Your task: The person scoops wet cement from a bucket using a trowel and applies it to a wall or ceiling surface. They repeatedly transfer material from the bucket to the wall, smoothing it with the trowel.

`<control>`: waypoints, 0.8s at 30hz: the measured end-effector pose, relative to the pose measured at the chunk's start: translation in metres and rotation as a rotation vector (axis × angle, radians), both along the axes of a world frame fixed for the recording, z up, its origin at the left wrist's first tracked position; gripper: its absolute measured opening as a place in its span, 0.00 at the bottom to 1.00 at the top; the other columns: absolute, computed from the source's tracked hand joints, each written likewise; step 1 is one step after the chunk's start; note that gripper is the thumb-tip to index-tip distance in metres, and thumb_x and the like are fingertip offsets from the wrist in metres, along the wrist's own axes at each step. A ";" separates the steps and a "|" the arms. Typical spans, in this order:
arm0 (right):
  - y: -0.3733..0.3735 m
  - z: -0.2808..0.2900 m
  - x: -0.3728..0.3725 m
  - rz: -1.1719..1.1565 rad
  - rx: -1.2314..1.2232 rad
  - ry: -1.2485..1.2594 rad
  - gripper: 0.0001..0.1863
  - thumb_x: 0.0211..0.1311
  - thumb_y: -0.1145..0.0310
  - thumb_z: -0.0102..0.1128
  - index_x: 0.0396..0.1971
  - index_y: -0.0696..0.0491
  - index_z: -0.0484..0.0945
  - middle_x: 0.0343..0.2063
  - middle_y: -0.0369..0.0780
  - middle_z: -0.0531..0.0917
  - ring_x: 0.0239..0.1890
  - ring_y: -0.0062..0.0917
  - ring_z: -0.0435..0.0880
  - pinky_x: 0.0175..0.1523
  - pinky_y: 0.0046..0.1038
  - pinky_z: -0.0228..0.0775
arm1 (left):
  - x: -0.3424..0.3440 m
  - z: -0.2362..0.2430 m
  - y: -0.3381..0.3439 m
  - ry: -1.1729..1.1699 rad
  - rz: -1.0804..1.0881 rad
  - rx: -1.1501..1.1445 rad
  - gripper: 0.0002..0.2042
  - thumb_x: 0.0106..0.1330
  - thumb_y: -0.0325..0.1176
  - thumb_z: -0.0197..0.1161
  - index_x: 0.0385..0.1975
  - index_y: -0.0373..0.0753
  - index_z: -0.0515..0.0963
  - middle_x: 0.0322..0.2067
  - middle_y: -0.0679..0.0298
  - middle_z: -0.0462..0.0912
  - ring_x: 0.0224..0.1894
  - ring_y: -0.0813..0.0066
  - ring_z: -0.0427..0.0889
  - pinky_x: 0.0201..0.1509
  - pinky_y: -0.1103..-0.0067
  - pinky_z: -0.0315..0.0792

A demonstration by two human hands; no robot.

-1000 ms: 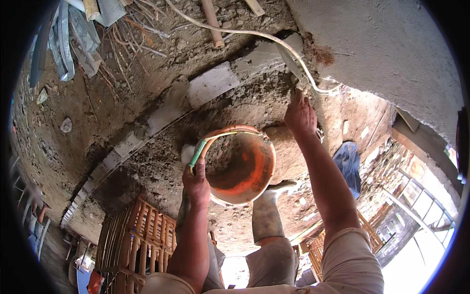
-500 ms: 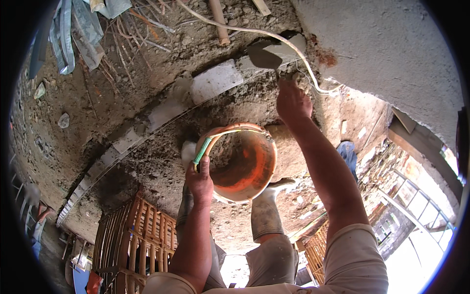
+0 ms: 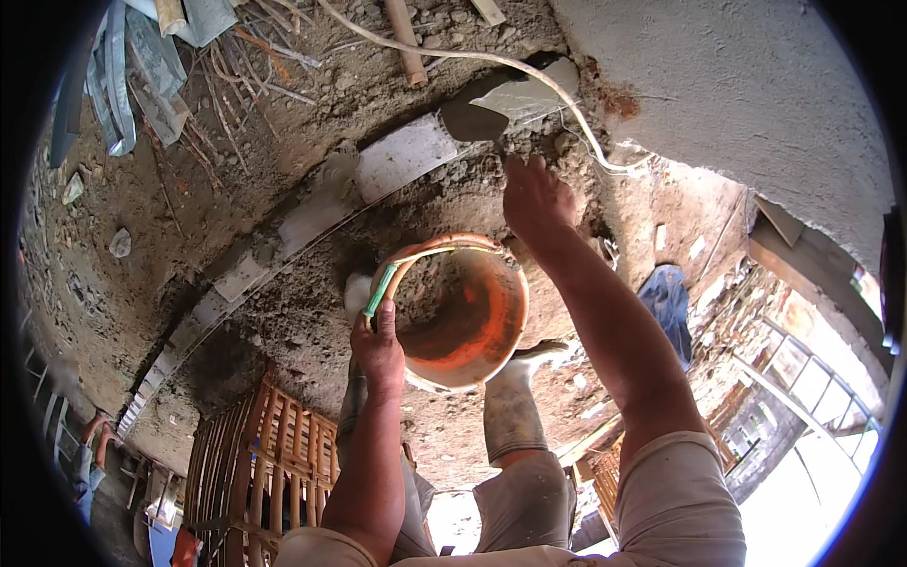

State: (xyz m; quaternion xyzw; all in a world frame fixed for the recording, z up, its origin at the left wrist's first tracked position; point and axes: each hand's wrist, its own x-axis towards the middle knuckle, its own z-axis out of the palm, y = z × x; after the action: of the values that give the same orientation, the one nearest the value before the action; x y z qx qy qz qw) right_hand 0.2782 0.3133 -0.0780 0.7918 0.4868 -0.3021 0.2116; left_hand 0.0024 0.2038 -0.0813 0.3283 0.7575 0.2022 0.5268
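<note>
My right hand (image 3: 540,203) grips the handle of a trowel, and most of that handle is hidden in the fist. The dark trowel blade (image 3: 472,122) lies at the right end of a pale block (image 3: 408,156), beside a smooth patch of wet grey mortar (image 3: 535,97). My left hand (image 3: 380,352) is closed on the left rim of an orange bucket (image 3: 510,317), its thumb beside the green-sleeved handle (image 3: 382,286). Tilted toward me, the bucket has grey residue smeared inside.
A curved-looking row of blocks (image 3: 241,277) runs along a taut string. A pale cable (image 3: 453,52) loops past the concrete slab (image 3: 737,85). Sticks and metal strips (image 3: 118,85) lie upper left. A slatted crate (image 3: 265,454) stands lower left; another person (image 3: 87,468) shows beyond it.
My right hand has moved left with the trowel, from over the mortar patch to the pale block's end. The left hand still holds the bucket, nearly in place.
</note>
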 end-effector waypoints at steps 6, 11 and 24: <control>-0.043 -0.010 0.026 -0.382 0.184 -0.119 0.22 0.61 0.71 0.46 0.57 0.47 0.66 0.52 0.52 0.72 0.53 0.47 0.78 0.56 0.45 0.72 | 0.003 0.002 0.001 0.016 -0.023 0.032 0.23 0.68 0.50 0.63 0.37 0.30 0.78 0.27 0.64 0.77 0.30 0.76 0.72 0.37 0.75 0.68; -0.039 -0.046 0.040 -0.437 0.291 -0.132 0.27 0.60 0.71 0.48 0.62 0.47 0.63 0.56 0.55 0.67 0.55 0.50 0.76 0.60 0.44 0.70 | 0.002 0.003 0.003 0.001 -0.024 -0.020 0.22 0.68 0.50 0.63 0.37 0.31 0.78 0.27 0.63 0.77 0.31 0.75 0.72 0.38 0.75 0.69; -0.157 0.090 0.008 -0.423 0.228 0.327 0.20 0.62 0.64 0.58 0.54 0.49 0.70 0.36 0.50 0.83 0.39 0.44 0.85 0.43 0.43 0.76 | -0.004 0.004 0.007 0.047 -0.078 -0.038 0.24 0.68 0.54 0.61 0.35 0.32 0.76 0.25 0.63 0.74 0.28 0.74 0.70 0.35 0.74 0.67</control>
State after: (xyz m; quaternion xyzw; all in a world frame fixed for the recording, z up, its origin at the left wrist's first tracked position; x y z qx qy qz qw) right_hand 0.2863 0.1565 0.0119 0.8352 0.3695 -0.4063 -0.0276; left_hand -0.0014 0.2105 -0.0777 0.3522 0.7598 0.1594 0.5227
